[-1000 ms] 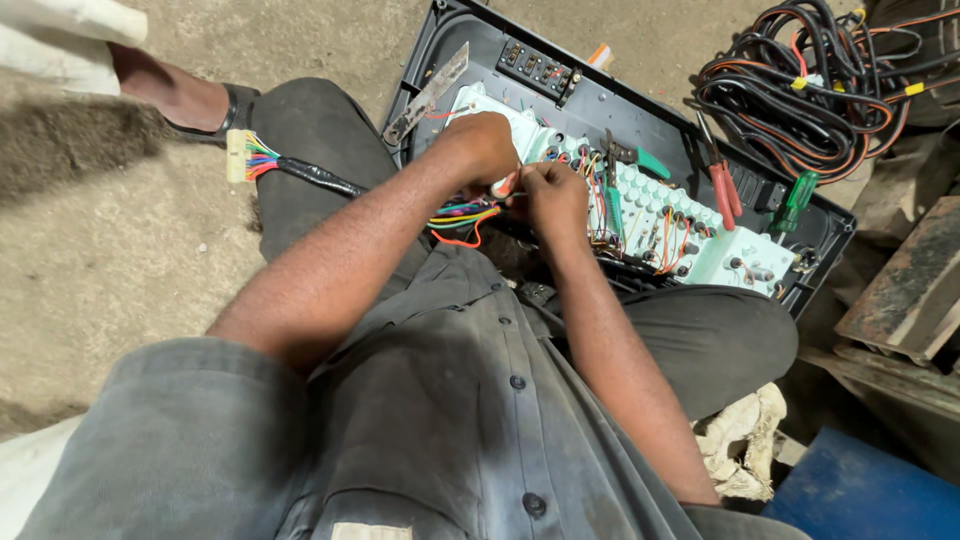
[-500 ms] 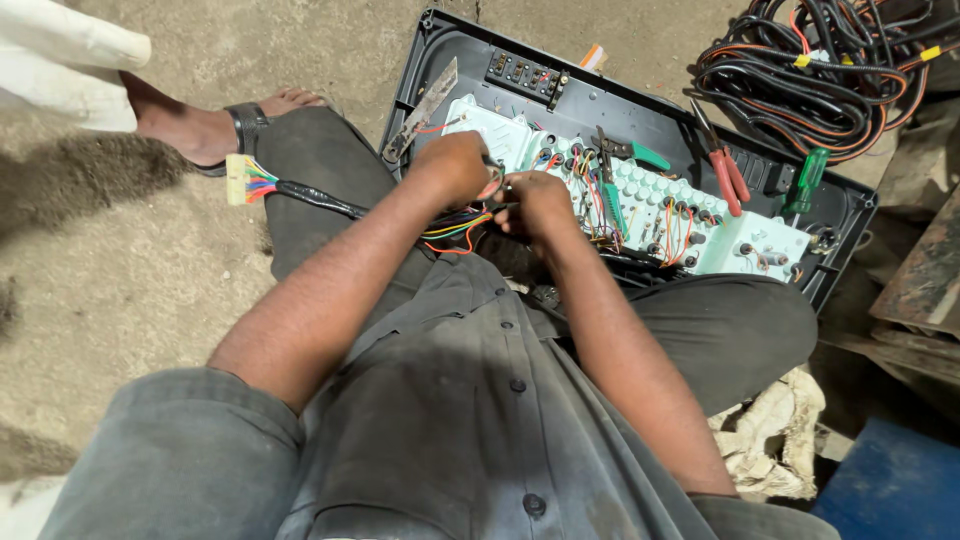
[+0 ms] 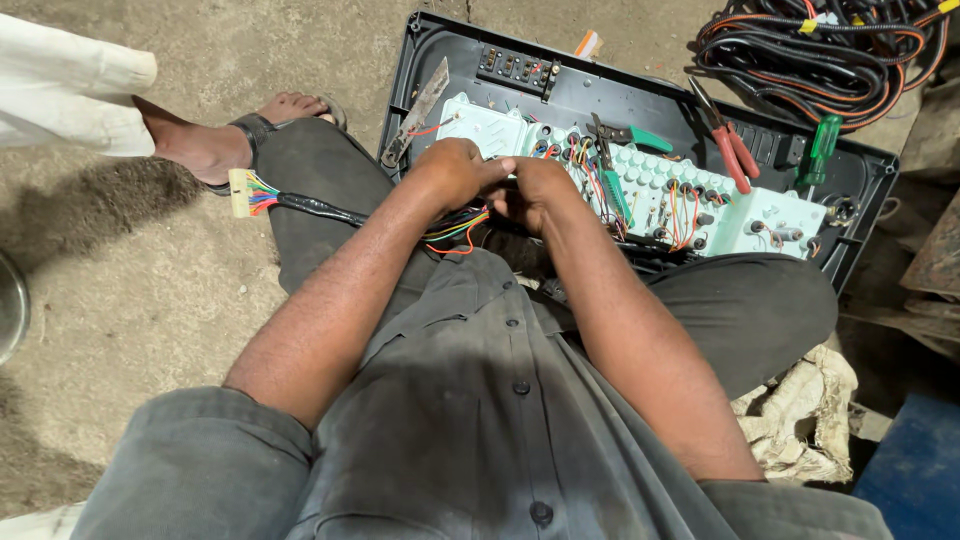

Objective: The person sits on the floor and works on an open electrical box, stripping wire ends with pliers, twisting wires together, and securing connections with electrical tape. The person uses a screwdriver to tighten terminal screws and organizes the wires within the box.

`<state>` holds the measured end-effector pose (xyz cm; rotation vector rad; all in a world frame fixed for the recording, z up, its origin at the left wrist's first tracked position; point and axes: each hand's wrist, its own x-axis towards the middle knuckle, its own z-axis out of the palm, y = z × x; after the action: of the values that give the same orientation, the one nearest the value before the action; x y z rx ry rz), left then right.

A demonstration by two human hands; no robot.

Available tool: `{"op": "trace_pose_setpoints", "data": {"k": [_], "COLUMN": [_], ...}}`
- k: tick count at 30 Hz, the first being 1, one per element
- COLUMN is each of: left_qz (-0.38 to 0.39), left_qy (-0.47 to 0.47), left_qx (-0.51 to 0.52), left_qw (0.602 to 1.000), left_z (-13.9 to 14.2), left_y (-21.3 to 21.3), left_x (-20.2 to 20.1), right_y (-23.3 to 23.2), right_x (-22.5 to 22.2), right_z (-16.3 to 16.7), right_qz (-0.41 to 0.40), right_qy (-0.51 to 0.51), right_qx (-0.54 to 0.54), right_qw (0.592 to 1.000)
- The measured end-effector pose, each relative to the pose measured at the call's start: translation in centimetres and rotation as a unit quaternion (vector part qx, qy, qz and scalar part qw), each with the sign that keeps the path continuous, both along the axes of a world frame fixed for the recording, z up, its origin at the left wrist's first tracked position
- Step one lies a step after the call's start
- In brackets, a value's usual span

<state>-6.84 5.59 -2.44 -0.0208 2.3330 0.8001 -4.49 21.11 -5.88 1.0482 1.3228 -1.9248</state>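
Two hands, our left hand and right hand, pinch together on thin coloured wires at the black plastic tray's near edge.

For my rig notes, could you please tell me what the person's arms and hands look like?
Both hands are bare: the left hand and right hand show no gloves, rings or watch. The forearms are bare too. A dark grey buttoned shirt has its sleeves ending near the elbows, the left cuff bunched in folds.
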Motion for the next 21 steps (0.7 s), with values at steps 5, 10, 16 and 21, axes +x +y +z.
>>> {"op": "trace_pose_setpoints", "data": {"k": [5,10,16,21], "left_qz": [-0.007,-0.074,-0.091,-0.052], "left_qy": [0.032,0.104,0.209,0.223], "left_qx": [0.014,0.040,0.083,0.184], "left_qw": [0.999,0.991,0.970,0.956], "left_z": [0.7,2.4,3.8,4.2], "left_y": [-0.2,-0.9,-0.8,0.3], "left_x": [0.9,1.8,2.4,2.7], "right_y": [-0.7,-0.1,1.1,1.7], "right_x": [0.0,0.1,-0.4,0.4], "right_z": [0.2,0.6,0.5,1.6], "right_qz": [0.005,0.009,0.058,0.052], "right_qy": [0.033,-0.004,-0.029,0.027], "right_qx": [0.024,-0.024,0.002,-0.070], "right_qw": [0.999,1.000,0.998,0.996]}}
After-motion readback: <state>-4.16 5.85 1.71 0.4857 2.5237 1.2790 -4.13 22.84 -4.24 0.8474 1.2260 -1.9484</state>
